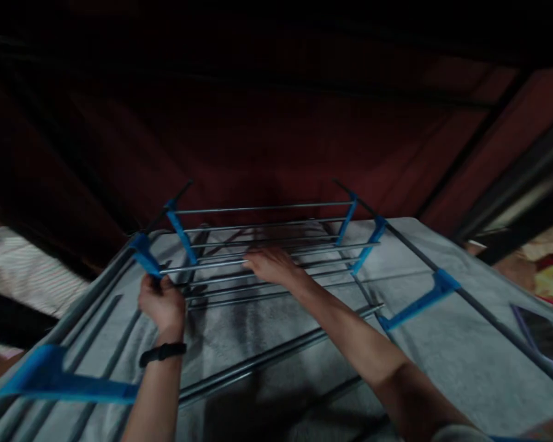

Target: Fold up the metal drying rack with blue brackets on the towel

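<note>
A part-built rack of metal tubes and blue plastic brackets lies before me. My right hand (271,265) is closed round a metal tube (212,265) near its middle. This tube runs from a left blue bracket (146,255) to a right blue bracket (371,244). At the tube's left end, my left hand (162,299) pinches the lower end of the left bracket, its fingers partly hidden; it wears a dark wristband (163,353). More crossbars (267,207) sit between the far brackets. Whether the tube is seated in either bracket I cannot tell.
Loose tubes (258,362) lie across the grey cloth (396,362) in front of me. Nearer blue brackets stand at left (69,380) and right (419,299). A phone (541,334) lies at the right edge. A dark red surface (267,135) rises behind the rack.
</note>
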Action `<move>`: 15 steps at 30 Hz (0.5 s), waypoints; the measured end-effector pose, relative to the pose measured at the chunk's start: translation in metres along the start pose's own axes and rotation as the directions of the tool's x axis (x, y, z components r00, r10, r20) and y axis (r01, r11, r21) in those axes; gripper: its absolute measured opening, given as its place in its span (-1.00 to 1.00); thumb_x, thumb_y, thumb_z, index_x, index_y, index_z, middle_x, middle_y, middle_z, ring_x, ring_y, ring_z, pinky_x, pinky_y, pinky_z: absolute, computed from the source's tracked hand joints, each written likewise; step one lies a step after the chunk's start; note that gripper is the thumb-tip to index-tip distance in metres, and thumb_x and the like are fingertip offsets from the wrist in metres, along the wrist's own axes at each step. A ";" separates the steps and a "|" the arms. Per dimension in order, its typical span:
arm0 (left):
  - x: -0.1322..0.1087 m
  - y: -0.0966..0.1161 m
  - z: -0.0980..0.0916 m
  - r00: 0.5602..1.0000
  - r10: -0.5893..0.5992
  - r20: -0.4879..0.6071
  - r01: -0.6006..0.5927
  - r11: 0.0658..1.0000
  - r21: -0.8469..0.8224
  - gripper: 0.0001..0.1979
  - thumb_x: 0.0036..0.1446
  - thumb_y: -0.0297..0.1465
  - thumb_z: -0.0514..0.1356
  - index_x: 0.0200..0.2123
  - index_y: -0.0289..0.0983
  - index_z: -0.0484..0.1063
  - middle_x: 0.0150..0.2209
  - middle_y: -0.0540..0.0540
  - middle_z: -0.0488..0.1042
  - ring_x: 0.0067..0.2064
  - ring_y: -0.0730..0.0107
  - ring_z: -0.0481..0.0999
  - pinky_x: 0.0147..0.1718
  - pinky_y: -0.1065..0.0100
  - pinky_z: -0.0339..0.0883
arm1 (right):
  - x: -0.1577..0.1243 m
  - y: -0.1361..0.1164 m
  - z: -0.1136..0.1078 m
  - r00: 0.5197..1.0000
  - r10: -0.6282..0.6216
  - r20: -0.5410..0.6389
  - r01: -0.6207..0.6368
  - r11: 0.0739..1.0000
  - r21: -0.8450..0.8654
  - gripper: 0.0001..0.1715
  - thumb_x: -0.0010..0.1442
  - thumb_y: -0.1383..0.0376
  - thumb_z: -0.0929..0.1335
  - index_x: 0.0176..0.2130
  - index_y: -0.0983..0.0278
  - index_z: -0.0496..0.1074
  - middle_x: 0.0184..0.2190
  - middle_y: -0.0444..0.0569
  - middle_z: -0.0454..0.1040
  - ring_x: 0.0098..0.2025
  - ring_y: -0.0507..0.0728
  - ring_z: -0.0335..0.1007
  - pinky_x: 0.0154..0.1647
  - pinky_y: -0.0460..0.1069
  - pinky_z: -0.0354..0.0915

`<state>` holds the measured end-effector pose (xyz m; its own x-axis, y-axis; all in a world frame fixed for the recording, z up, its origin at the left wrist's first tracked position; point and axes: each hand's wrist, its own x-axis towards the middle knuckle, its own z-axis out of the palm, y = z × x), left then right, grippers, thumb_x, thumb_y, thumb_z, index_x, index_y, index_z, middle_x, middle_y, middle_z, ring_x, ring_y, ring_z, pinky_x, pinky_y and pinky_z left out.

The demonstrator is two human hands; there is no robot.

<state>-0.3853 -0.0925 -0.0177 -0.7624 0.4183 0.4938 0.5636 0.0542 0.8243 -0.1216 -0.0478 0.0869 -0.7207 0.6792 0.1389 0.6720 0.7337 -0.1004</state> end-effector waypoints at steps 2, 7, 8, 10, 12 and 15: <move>0.002 -0.003 0.004 1.000 0.017 -0.008 -0.017 0.999 0.033 -0.76 0.07 -0.38 0.12 -0.18 -0.29 0.44 -0.20 -0.13 0.55 -0.19 0.14 0.52 -0.08 0.04 0.42 | 0.004 0.004 0.000 1.000 -0.026 -0.002 0.026 1.000 0.002 -0.64 0.39 0.14 0.16 -0.10 0.17 0.47 -0.01 -0.08 0.53 0.01 0.14 0.45 -0.06 -0.02 0.32; -0.003 0.007 0.002 1.000 -0.004 -0.030 0.005 0.999 0.053 -0.84 0.09 -0.32 0.11 -0.23 -0.14 0.41 -0.19 0.02 0.58 -0.19 0.17 0.52 -0.06 -0.04 0.43 | 0.005 0.007 0.007 0.999 -0.038 -0.029 0.039 0.999 0.022 -0.64 0.39 0.16 0.16 -0.10 0.18 0.47 -0.05 -0.06 0.55 -0.05 0.15 0.47 -0.10 0.00 0.34; -0.004 0.010 0.001 0.999 -0.007 -0.031 0.009 0.999 0.048 -0.83 0.09 -0.29 0.12 -0.23 -0.12 0.41 -0.18 0.03 0.58 -0.18 0.15 0.52 -0.04 -0.07 0.43 | 0.005 0.007 0.009 0.999 -0.033 -0.025 0.034 0.999 0.028 -0.65 0.38 0.16 0.17 -0.09 0.18 0.47 -0.05 -0.06 0.55 -0.06 0.15 0.47 -0.11 0.00 0.35; -0.006 0.016 -0.001 0.999 -0.018 -0.030 0.019 0.999 0.038 -0.80 0.09 -0.21 0.13 -0.22 -0.09 0.42 -0.15 0.06 0.58 -0.13 0.10 0.51 -0.01 -0.12 0.40 | 0.004 0.008 0.012 0.999 -0.034 -0.018 0.035 0.999 0.042 -0.65 0.38 0.16 0.17 -0.08 0.17 0.47 -0.03 -0.05 0.54 -0.06 0.14 0.47 -0.11 -0.01 0.35; -0.007 0.021 -0.003 0.999 -0.041 -0.026 0.041 0.999 0.033 -0.76 0.08 -0.14 0.14 -0.21 -0.08 0.42 -0.12 0.06 0.58 -0.12 0.07 0.51 -0.01 -0.15 0.39 | 0.005 0.009 0.014 0.999 -0.039 -0.024 0.040 0.998 0.055 -0.65 0.38 0.15 0.17 -0.07 0.16 0.47 -0.03 -0.07 0.54 -0.06 0.13 0.47 -0.11 -0.01 0.34; -0.008 0.024 -0.006 0.996 -0.077 0.045 0.075 0.996 0.043 -0.73 0.09 -0.10 0.11 -0.22 -0.10 0.38 -0.08 0.05 0.57 -0.08 0.02 0.48 0.01 -0.20 0.35 | 0.006 0.010 0.018 0.999 -0.034 -0.027 0.035 0.998 0.061 -0.65 0.39 0.15 0.17 -0.07 0.16 0.46 -0.04 -0.08 0.55 -0.06 0.12 0.47 -0.11 -0.03 0.34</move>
<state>-0.3674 -0.1003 -0.0004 -0.7885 0.4536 0.4154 0.5175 0.1242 0.8466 -0.1219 -0.0360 0.0690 -0.7380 0.6533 0.1692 0.6346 0.7571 -0.1552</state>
